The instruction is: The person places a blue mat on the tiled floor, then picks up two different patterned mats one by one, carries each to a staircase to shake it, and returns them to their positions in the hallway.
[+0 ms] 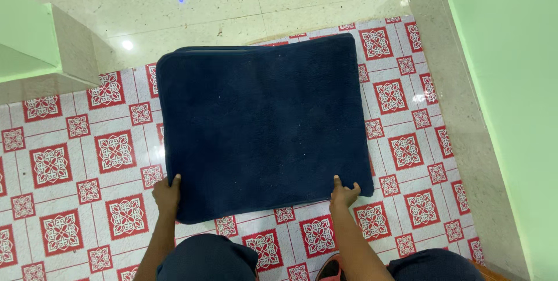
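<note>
One dark blue towel (261, 127), folded into a thick rectangle of several layers, is laid flat in the middle of the view on a plastic mat (70, 165) with a red and white tile pattern. The layered edges are seen along its far side, at 12 o'clock, and down its left side. Its near edge, toward 6 o'clock, is held by both hands.

The left hand (167, 194) is placed at the near left corner of the towel, at about 7 o'clock from its centre. The thumb is laid on top of the cloth and the other fingers are curled around the edge, so the grip is closed on the towel. The right hand (344, 194) is placed at the near right corner, at about 5 o'clock. Its fingers are spread on top of the cloth at the edge; the grip is closed on the towel there as well. The two hands are well apart, with the width of the towel between them.

The knees of the person, in dark blue cloth, are seen at 6 o'clock. Beyond the mat, at 12 o'clock, a pale stone floor (203, 8) is seen. A light green wall (511, 83) is found at 3 o'clock, and a green ledge (29, 37) at 10 o'clock.
</note>
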